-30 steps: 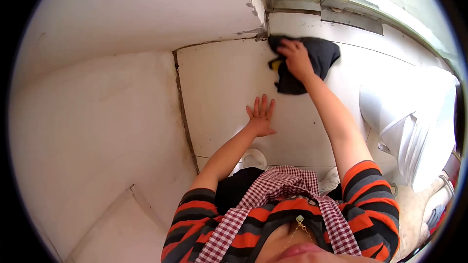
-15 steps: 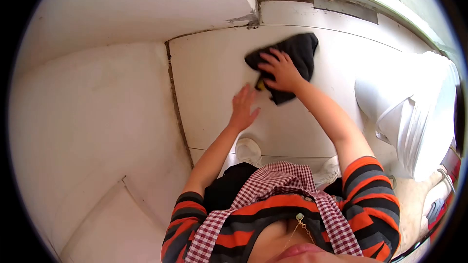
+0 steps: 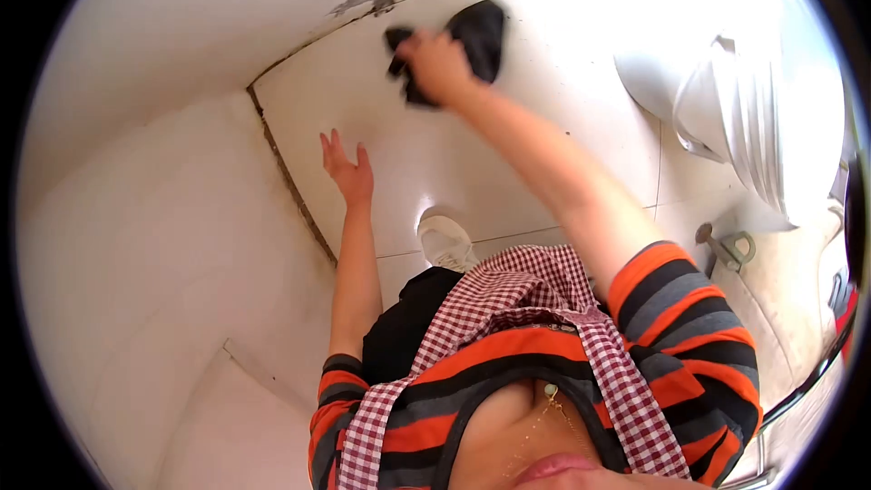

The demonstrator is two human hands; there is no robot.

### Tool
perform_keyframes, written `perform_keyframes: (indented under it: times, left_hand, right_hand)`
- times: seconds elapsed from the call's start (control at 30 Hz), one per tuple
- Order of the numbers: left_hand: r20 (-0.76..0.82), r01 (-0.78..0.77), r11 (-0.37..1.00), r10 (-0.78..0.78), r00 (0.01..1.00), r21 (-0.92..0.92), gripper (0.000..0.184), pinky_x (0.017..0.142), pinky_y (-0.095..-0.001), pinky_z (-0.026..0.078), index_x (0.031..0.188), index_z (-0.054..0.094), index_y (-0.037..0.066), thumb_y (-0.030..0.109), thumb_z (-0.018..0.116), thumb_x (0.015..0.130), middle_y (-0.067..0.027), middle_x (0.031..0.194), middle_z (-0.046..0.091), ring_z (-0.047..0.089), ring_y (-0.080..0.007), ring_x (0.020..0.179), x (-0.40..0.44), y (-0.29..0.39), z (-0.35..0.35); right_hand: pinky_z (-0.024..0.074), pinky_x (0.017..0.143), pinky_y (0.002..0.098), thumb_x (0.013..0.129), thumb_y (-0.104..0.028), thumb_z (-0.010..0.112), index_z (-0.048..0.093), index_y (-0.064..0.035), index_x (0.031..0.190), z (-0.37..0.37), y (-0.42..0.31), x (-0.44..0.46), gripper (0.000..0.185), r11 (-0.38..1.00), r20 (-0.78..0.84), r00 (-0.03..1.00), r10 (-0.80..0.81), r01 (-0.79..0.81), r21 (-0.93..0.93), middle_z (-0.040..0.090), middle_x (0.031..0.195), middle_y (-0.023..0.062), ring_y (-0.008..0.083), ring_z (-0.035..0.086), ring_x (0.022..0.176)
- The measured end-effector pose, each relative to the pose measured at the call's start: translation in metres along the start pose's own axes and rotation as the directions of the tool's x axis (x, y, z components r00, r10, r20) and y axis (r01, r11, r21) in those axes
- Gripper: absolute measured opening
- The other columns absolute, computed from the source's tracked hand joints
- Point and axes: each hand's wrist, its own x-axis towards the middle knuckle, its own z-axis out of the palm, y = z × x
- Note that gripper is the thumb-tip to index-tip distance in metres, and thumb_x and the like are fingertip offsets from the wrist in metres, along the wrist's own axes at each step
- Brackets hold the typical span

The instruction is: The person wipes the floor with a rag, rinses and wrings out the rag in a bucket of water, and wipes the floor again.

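Observation:
My right hand (image 3: 437,65) is closed on a black cloth (image 3: 481,36), which is bunched against the white tiled floor (image 3: 526,145). Both are slightly blurred, and the palm hides part of the cloth. My left hand (image 3: 347,168) is held out to the left of it with fingers spread and nothing in it. It is nearest to the dark, dirty gap along the foot of the left wall.
A stack of white buckets (image 3: 753,100) stands on the right. Below it is a small metal fitting with a greenish loop (image 3: 730,247). My white shoe (image 3: 446,243) rests on the floor. The white wall (image 3: 154,200) rises on the left, with peeling paint at its corner.
My right hand has gone from lying spread on the cloth to gripping it, and both have shifted left relative to my body. My left hand has moved left, away from the cloth. The view has tilted.

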Motion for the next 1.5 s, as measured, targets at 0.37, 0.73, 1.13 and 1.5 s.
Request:
perform_keyframes:
  times: [0.37, 0.73, 1.13, 1.5]
  left_hand:
    - [0.180, 0.037, 0.999, -0.033, 0.983, -0.020, 0.057, 0.108, -0.0429, 0.021, 0.134, 0.038, 0.005, 0.021, 0.061, 0.085, -0.0244, 0.145, 0.023, 0.024, -0.0376, 0.133, -0.002, 0.007, 0.021]
    - [0.325, 0.145, 0.980, -0.183, 0.928, 0.137, 0.081, 0.107, -0.0529, 0.014, 0.143, 0.019, 0.008, 0.043, 0.060, 0.083, -0.0233, 0.149, 0.005, 0.009, -0.0398, 0.136, 0.006, 0.040, 0.035]
    - [0.614, 0.152, 0.945, -0.306, 0.727, 0.291, 0.111, 0.101, -0.0648, -0.003, 0.142, -0.016, 0.006, 0.063, 0.054, 0.078, -0.0231, 0.146, -0.024, -0.021, -0.0429, 0.134, 0.009, 0.030, 0.040]
    - [0.490, -0.243, 0.944, 0.324, 0.810, -0.222, 0.065, 0.104, -0.0532, 0.019, 0.139, 0.028, 0.006, 0.037, 0.054, 0.088, -0.0174, 0.144, 0.026, 0.024, -0.0300, 0.133, -0.007, 0.099, 0.020]
  right_hand:
    - [0.0479, 0.080, 0.0492, 0.080, -0.035, 0.060, 0.051, -0.0249, 0.119, 0.017, 0.085, -0.053, 0.042, 0.999, -0.103, 0.994, 0.038, -0.042, -0.033, 0.041, 0.130, 0.0040, 0.0313, 0.041, 0.115]
    - [0.0481, 0.080, 0.0455, 0.069, -0.044, 0.072, 0.027, -0.0308, 0.141, -0.049, 0.063, -0.109, 0.086, 0.982, 0.409, 0.893, 0.188, -0.178, -0.063, 0.020, 0.139, 0.0333, 0.0407, 0.045, 0.112]
    - [0.0244, 0.102, 0.0573, 0.069, -0.028, 0.073, 0.045, -0.0159, 0.128, 0.001, 0.166, 0.032, 0.066, 0.983, -0.349, 0.931, 0.109, -0.153, -0.102, 0.023, 0.147, 0.0130, 0.0372, 0.023, 0.133]
    - [0.0412, 0.090, 0.0426, 0.067, -0.011, 0.073, 0.045, -0.0158, 0.129, -0.018, 0.065, -0.074, 0.068, 0.999, 0.022, 1.000, -0.009, 0.008, 0.051, 0.041, 0.134, 0.0061, 0.0336, 0.041, 0.114]
